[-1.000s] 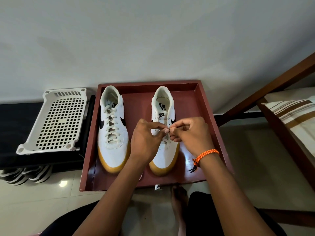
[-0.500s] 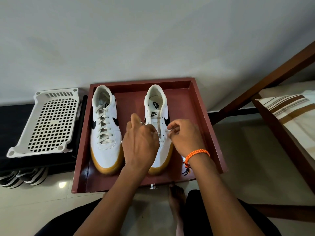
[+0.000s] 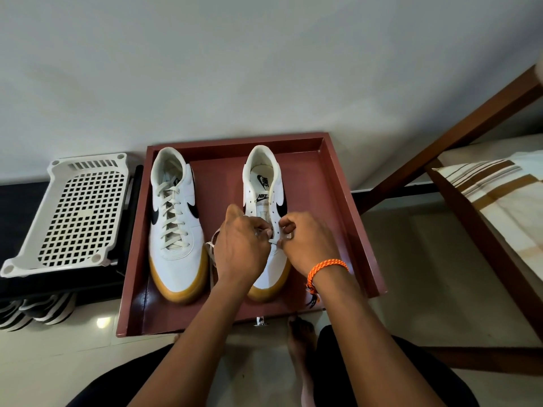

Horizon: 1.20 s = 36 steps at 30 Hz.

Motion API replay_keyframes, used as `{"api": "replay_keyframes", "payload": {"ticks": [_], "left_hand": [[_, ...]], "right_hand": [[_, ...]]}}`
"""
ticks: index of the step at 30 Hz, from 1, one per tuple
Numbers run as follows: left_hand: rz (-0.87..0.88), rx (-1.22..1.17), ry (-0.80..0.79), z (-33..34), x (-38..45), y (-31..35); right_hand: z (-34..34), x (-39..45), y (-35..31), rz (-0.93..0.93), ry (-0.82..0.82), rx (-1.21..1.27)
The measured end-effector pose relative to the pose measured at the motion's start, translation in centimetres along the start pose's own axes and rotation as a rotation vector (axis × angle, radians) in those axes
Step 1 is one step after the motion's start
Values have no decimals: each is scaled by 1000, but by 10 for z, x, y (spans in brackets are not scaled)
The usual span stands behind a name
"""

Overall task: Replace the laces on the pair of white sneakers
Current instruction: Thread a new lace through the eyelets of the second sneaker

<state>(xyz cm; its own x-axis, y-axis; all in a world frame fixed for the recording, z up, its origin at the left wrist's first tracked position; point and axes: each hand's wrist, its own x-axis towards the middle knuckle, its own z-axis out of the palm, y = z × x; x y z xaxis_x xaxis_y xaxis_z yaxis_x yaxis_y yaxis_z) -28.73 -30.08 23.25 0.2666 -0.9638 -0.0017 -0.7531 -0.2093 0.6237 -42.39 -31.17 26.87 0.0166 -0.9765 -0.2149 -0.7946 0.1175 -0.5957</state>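
Note:
Two white sneakers with gum soles and black swooshes stand in a dark red wooden tray [image 3: 338, 183]. The left sneaker [image 3: 176, 230] is fully laced. The right sneaker [image 3: 264, 186] shows bare upper eyelets. My left hand [image 3: 241, 248] and my right hand [image 3: 308, 245] meet over its lower eyelets, each pinching the cream lace [image 3: 273, 241]. A loose length of that lace [image 3: 212, 254] trails between the two shoes. My hands hide the shoe's front half.
A white perforated plastic rack [image 3: 73, 212] lies on a black surface left of the tray, with striped slippers [image 3: 38, 312] beneath. A wooden bed frame [image 3: 458, 136] and striped bedding [image 3: 499, 189] are at right. My bare foot [image 3: 302, 336] rests on the tiled floor below the tray.
Both hands have shifted down the right sneaker towards its toe, leaving the upper eyelets bare. A loose stretch of lace now lies between the shoes.

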Motion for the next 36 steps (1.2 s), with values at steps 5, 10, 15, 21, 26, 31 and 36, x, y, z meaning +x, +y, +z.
{"api": "replay_keyframes", "payload": {"ticks": [5,10,15,21,26,31,36], "left_hand": [[-70,-123,-92,3,5,-1],[-69,-209,-133,2,3,1],[80,-159,-279,-11,7,-1],[89,4,-321,-19,3,-1],[104,-7,-303,-18,2,-2],[70,-63,-293,-16,3,-4],[48,-89,-286,-17,1,-5]], "right_hand": [[2,1,2,0,14,19],[0,1,3,-4,33,47],[0,0,0,6,131,-46],[4,6,7,67,114,150],[-13,10,5,137,-134,741],[-34,1,-5,-58,-427,1167],[-46,-4,-18,-303,-667,1612]]}}
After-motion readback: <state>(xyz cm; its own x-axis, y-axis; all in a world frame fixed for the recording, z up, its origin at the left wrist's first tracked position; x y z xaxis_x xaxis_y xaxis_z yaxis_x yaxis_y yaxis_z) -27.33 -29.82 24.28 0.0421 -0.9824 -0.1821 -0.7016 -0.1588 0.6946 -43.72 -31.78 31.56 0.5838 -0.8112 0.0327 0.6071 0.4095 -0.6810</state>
